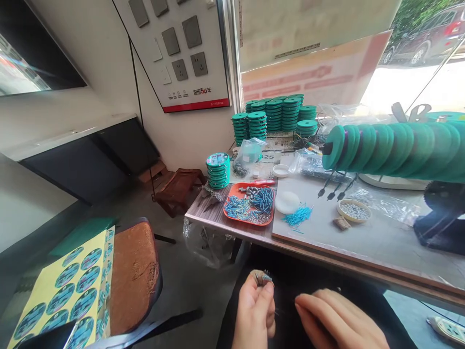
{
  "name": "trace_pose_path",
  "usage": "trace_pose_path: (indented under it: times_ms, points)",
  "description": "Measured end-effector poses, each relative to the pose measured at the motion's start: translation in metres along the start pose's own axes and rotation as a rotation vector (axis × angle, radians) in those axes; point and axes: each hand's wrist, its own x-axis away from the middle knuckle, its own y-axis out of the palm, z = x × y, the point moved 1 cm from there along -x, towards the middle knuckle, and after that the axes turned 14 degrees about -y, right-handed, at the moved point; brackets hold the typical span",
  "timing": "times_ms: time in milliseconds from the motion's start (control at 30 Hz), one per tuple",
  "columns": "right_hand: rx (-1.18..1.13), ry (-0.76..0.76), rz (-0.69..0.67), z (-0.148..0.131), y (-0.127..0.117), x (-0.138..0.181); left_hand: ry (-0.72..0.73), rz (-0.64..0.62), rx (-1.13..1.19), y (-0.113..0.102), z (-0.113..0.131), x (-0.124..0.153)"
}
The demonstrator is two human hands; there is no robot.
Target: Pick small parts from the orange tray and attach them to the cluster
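Head view: left hand (pixel 256 306) was pinched narrow, thumb against forefinger, on a small bluish piece (pixel 267 278); its detail was too fine to make out. Piece and hand were off the tabletop (pixel 203 207), just out from its near edge, over dark clothing. Right hand (pixel 339 317) lay beside, well apart from the left, fingers bent together and pointing left; could not tell whether it held anything. Orange tray (pixel 236 218) sat at the tabletop's near left corner, blue and silvery small parts heaped inside. Behind it, by the left edge, a stack of green spools (pixel 218 173); more spool stacks (pixel 281 115) toward the far edge. Right of the tray, on a pale board (pixel 312 237) along the near edge: white disc (pixel 286 202), loose blue sticks (pixel 298 216) against it, then a brown block (pixel 342 223) beside a shallow bowl (pixel 358 221) of grey beads. Above the board's right part, a row of spools (pixel 392 150) on a horizontal rod.
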Motion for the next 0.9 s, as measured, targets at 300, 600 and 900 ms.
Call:
trace_pose_path:
  times_ms: [300,600,900]
  points:
    - [-0.062,0.005,-0.028,-0.003,0.016,0.011,-0.165,-0.118,0.155,0.0,0.001,0.0]
    - [-0.075,0.01,-0.062,-0.004,0.018,0.016,-0.199,-0.155,0.19,-0.001,0.001,0.0]
    - [-0.02,0.024,-0.057,0.0,0.013,0.006,-0.201,-0.145,0.142,0.003,0.003,0.004]
